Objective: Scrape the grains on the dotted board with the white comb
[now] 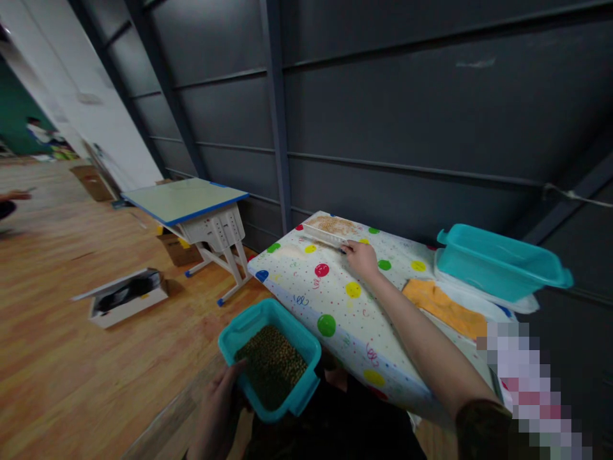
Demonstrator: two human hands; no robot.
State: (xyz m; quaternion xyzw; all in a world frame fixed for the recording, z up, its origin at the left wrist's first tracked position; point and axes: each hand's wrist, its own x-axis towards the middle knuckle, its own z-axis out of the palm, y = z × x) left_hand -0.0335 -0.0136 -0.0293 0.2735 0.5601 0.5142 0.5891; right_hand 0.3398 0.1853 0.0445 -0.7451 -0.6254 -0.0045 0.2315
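My left hand (221,409) grips the near edge of a small teal tub (301,395) filled with small dark green grains, held beside the table below its edge. My right hand (360,257) reaches across the table covered in a polka-dot cloth (330,291) and its fingers close on the rim of a white tray (320,234) holding pale brown grains at the far edge.
A larger teal tub (498,263) rests on white bags at the table's right, with an orange cloth (443,306) in front. A grey metal wall (407,115) backs the table. A small desk (189,201) and an open white box (125,297) stand on the wooden floor to the left.
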